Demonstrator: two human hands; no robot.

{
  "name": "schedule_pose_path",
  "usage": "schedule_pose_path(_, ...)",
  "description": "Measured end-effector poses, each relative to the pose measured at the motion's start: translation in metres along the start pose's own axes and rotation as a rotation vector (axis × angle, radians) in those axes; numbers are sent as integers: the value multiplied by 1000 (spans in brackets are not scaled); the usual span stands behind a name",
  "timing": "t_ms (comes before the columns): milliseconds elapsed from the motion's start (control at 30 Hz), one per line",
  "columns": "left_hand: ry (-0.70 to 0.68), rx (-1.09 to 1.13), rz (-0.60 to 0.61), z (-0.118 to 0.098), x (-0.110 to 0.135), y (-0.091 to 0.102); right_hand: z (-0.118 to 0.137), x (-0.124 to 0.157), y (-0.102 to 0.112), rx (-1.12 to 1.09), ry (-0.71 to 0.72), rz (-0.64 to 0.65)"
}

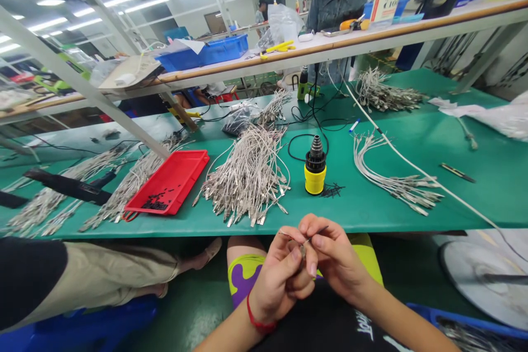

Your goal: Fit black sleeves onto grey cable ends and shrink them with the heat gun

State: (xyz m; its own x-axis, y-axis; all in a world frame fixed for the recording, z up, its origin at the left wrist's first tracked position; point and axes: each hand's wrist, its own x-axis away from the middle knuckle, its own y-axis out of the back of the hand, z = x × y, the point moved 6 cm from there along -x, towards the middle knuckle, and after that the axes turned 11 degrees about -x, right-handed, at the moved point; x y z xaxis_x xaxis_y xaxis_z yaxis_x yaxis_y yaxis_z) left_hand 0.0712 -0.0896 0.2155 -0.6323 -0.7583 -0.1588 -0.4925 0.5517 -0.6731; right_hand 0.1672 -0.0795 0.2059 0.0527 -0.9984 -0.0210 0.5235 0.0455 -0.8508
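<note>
My left hand (280, 280) and my right hand (332, 256) meet just below the front edge of the green table (371, 209). Both pinch a thin grey wire (305, 239), which is small and partly hidden by the fingers. A red string circles my left wrist. A big bundle of grey wires with metal ends (247, 176) lies on the table straight ahead. A yellow and black tool (315, 168) stands upright to the right of it, with tiny black bits (332, 191) beside it. Further right lies a smaller fan of wires (396, 179).
A red tray (169, 181) holding small black pieces sits left of the bundle. More wire piles lie far left and at the back. A shelf (330, 47) above carries a blue bin and tools. A co-worker's leg (103, 275) is at left; another person stands behind the shelf.
</note>
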Motion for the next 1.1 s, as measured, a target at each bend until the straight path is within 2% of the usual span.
schedule_pose_path(400,22,-4,-58,2,-2,3,-4,-1,-5,-32,-107,69)
schedule_pose_path(900,12,-18,-3,2,-4,4,-6,-3,-1,-12,-111,52)
schedule_pose_path(1000,-11,-58,-35,1,-4,6,-6,-1,1,-26,-123,35)
schedule_pose_path(1100,-75,-182,-117,-4,-2,13,-3,-2,2,-61,-62,-12)
